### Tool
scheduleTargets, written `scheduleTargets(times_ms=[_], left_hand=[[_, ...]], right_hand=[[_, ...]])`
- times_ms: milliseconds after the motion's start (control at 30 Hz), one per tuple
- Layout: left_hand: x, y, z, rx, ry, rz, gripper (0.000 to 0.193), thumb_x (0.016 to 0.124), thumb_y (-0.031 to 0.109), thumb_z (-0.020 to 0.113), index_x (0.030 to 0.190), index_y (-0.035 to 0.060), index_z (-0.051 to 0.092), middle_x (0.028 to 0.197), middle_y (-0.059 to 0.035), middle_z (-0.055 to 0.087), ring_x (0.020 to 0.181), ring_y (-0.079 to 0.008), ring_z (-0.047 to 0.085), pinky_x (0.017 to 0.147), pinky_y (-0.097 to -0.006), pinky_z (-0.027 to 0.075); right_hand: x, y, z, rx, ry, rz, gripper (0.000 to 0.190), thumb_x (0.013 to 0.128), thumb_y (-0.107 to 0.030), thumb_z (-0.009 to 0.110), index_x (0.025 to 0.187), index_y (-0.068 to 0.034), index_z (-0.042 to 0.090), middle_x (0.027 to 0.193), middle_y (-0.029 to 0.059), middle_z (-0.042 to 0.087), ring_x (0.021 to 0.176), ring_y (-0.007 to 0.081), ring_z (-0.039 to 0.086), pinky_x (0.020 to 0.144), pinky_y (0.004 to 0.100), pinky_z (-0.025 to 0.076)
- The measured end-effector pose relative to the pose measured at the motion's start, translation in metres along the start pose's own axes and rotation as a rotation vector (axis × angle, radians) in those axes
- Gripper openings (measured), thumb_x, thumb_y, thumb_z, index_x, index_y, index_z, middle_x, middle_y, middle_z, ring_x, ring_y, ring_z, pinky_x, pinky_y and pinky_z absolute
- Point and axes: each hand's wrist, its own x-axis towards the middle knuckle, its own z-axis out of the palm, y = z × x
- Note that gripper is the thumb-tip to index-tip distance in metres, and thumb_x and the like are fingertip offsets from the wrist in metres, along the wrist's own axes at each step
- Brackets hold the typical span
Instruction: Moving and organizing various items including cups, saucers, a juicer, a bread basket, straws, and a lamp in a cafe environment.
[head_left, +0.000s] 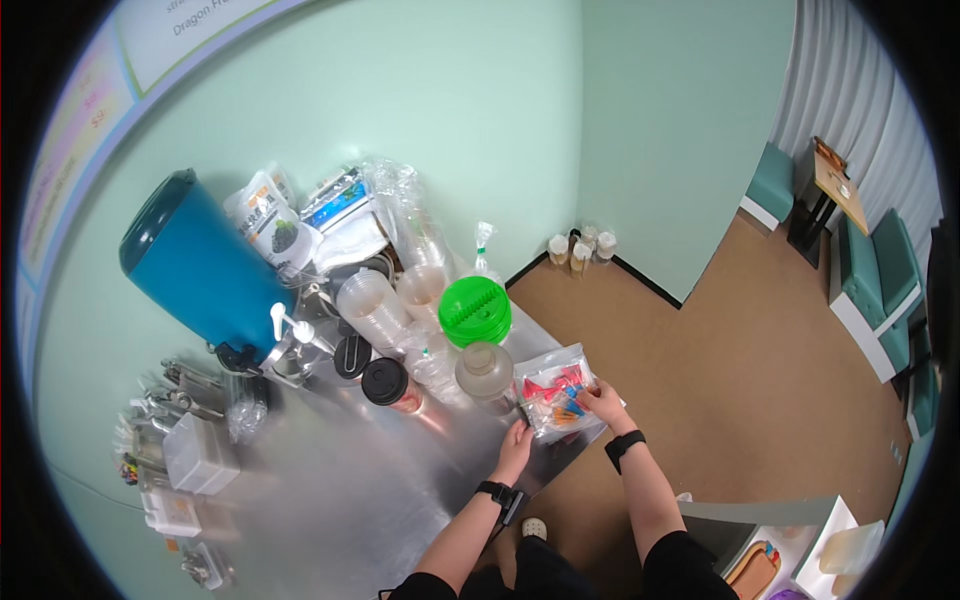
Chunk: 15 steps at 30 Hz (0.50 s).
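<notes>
A clear plastic zip bag (547, 367) lies at the steel table's right corner, holding small red, blue and orange pieces too small to name surely. My right hand (602, 405) grips the right side of this bag, its fingers over the plastic by the blue pieces. At the bag's lower left corner is my left hand (514, 450), fingertips close together; whether they hold the edge cannot be made out. Just left of the bag stands a translucent bottle (484, 371). Behind it is a jar with a bright green lid (474, 309).
Black-lidded containers (385, 381), stacked plastic cups (371, 304) and a pump dispenser (296, 349) crowd the steel table (322, 495). A large blue drink dispenser (206, 262) stands by the wall. White bins (201, 454) line the left side. Several bottles (580, 253) stand on the floor.
</notes>
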Motion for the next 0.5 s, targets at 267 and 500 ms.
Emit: scheduleTargets(times_ms=[267, 500], left_hand=[[0.017, 0.0, 0.007, -0.11, -0.002, -0.051, 0.045, 0.082, 0.012, 0.054, 0.116, -0.0085, 0.035, 0.108, -0.0154, 0.052, 0.095, -0.0159, 0.052, 0.082, -0.0255, 0.04], [-0.016, 0.003, -0.009, -0.078, -0.033, -0.062, 0.048, 0.078, 0.009, 0.06, 0.116, -0.0051, 0.036, 0.096, -0.0102, 0.055, 0.083, -0.0133, 0.053, 0.075, -0.0258, 0.043]], right_hand=[[-0.026, -0.009, -0.007, 0.158, -0.128, 0.215, 0.044, 0.066, -0.015, 0.067, 0.1, 0.007, 0.05, 0.085, 0.0101, 0.058, 0.073, 0.0154, 0.056, 0.065, 0.028, 0.046], [-0.1, -0.01, 0.012, 0.254, 0.006, 0.238, 0.036, 0.068, -0.013, 0.066, 0.095, 0.006, 0.05, 0.082, 0.0087, 0.056, 0.073, 0.0152, 0.055, 0.066, 0.028, 0.045]])
